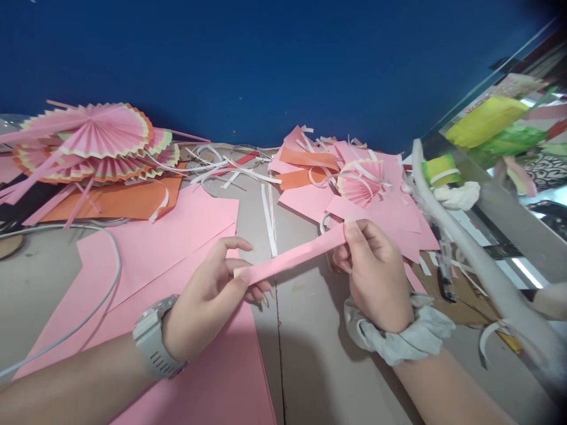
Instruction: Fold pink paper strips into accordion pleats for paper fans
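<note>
A narrow pink paper strip (296, 255) is stretched between my two hands above the table. My left hand (221, 277), with a grey watch (155, 336) on the wrist, pinches its lower left end between thumb and fingers. The upper right end is gripped by my right hand (372, 265), whose wrist wears a pale scrunchie (398, 327). Large pink paper sheets (190, 360) lie under my left forearm. Past my right hand sits a pile of pink paper pieces (398, 218) with a small pleated pink fan (361, 182) on it.
Pleated paper rosettes (95, 133) are stacked at the back left over orange paper (115, 200). White paper strips (221, 168) lie tangled behind. A grey cable (117, 265) curves across the left. A pale bar (469, 254) slants along the right, and a blue wall (248, 65) stands behind.
</note>
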Action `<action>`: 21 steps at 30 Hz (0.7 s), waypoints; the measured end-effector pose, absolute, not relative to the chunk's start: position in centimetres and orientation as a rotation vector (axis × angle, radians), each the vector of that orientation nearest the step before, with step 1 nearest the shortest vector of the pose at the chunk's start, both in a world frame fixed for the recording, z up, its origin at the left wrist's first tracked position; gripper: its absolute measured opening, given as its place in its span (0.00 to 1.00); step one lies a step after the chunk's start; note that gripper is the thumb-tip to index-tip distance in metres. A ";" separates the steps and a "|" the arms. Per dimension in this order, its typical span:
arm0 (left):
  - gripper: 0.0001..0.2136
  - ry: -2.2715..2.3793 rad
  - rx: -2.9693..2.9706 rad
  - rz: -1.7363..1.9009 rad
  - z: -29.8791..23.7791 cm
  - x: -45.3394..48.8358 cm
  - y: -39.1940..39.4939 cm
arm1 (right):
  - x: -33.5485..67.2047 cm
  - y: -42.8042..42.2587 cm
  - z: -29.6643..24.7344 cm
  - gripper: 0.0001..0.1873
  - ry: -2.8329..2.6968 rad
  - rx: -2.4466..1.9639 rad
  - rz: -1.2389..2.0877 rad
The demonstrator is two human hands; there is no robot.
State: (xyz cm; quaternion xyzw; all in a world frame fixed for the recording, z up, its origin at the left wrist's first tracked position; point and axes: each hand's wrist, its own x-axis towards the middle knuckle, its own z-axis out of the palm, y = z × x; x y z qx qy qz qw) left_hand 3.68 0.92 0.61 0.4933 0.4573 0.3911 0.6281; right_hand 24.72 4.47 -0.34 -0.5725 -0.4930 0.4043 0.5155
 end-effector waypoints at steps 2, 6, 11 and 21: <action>0.11 1.025 1.194 0.721 1.1 3.6 1.3 | 24.9 4.4 -0.2 0.14 -1.255 -1.411 0.957; 0.11 0.907 1.210 0.301 2.5 3.6 1.9 | 24.6 4.1 0.5 0.13 -1.438 -1.480 1.011; 0.12 0.766 1.050 0.121 3.4 4.2 1.7 | 23.6 3.5 1.7 0.14 -1.710 -1.453 1.117; 0.11 0.835 0.899 0.370 1.3 5.6 0.5 | 23.5 3.4 1.3 0.15 -1.511 -1.320 1.430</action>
